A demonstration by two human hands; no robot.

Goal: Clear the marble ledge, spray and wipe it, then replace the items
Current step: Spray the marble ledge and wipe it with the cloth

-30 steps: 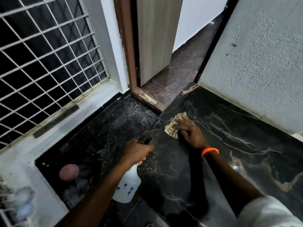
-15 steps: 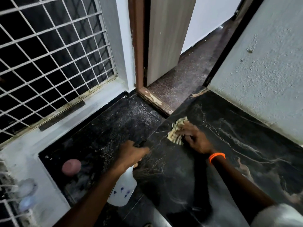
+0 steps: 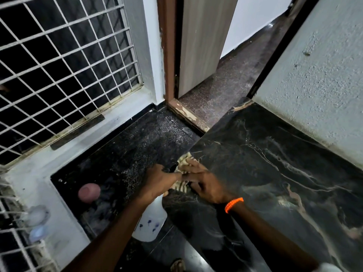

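The black marble ledge [image 3: 275, 163] with pale veins runs along the right, under a rough wall. My right hand [image 3: 204, 185], an orange band on its wrist, presses a yellow striped cloth [image 3: 182, 173] on the ledge's left edge. My left hand [image 3: 157, 181] grips the black head of a white spray bottle [image 3: 149, 224] with small blue flowers, which hangs beside the ledge edge. The two hands touch over the cloth.
Dark speckled floor [image 3: 133, 154] lies below the ledge. A pinkish round object [image 3: 89, 192] sits on it at the left. A white window grille [image 3: 59, 71] fills the left wall. An open door [image 3: 202, 46] and wooden threshold [image 3: 186, 114] are ahead.
My right hand has slid the cloth toward me and to the ledge's left edge, meeting my left hand. The left hand still holds the bottle. The camera has tilted a little.
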